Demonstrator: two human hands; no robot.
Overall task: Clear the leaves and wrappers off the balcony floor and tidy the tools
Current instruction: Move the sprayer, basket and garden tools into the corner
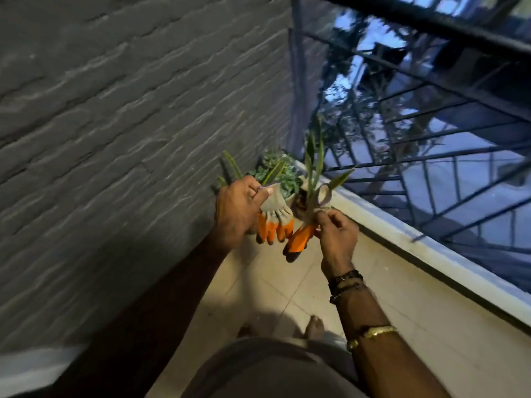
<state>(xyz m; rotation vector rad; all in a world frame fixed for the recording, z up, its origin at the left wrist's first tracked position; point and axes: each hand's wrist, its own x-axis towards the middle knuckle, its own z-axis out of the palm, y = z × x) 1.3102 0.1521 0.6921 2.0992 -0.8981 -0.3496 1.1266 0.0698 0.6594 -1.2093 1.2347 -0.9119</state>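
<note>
Two work gloves are held in the air above the balcony floor (275, 285), one in each hand, in front of the potted plants.

1. First glove (274, 216): grey fabric with orange-coated fingers and dark tips. It hangs with the cuff up and the fingers pointing down. The left hand (238, 208) pinches the cuff between thumb and curled fingers.
2. Second glove (300, 241): same colours. It hangs tilted, with the cuff up and the orange fingers pointing down and to the left. The right hand (337, 237) pinches it at the middle with curled fingers. Its fingertips lie just beside those of the first glove; contact between the two gloves cannot be determined.

Both gloves are clear of the floor.

Surroundings:
- A bushy potted plant (275, 170) stands in the corner behind the gloves. A second plant (313, 165) with long narrow leaves stands just beside it, to the right.
- A grey textured wall (115, 124) runs along the left side.
- A low pale ledge (402, 237) runs along the right side and carries a dark metal railing (431, 110).
- The floor is laid with light tiles. A bare foot (314, 327) rests on it below the hands.
- The right forearm carries dark beaded bracelets (346, 282) at the wrist and a gold bangle (373, 334) further up.
</note>
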